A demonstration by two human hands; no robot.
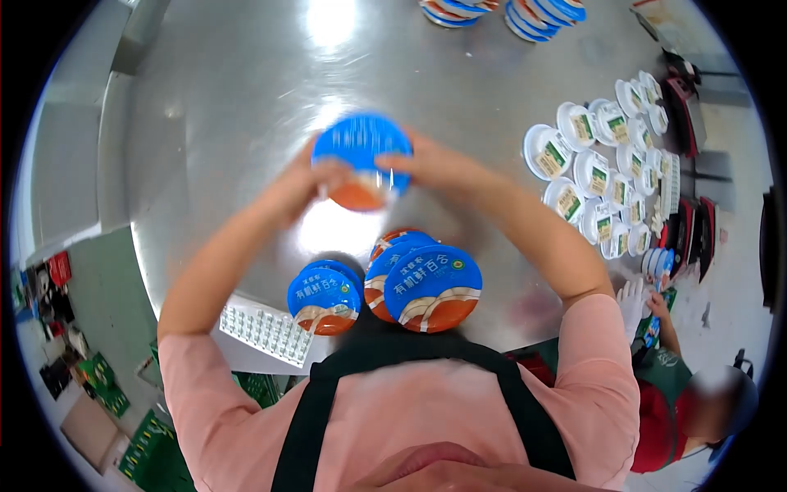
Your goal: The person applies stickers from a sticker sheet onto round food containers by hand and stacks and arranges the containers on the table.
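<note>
The left hand (305,182) and right hand (425,159) grip one blue tub (359,141) over the table (221,123), seemingly midway through a batch: labelled white packs (591,174) at right look done, near stacks (434,283) look left to do, and whether the far stacks (545,18) are finished I cannot tell.

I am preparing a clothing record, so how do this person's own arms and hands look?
The short sleeves of plain salmon-pink fabric leave the left forearm and right forearm uncovered. The left hand and right hand are bare, without gloves. No watch or bracelet can be seen, but blur hides fine details.
</note>
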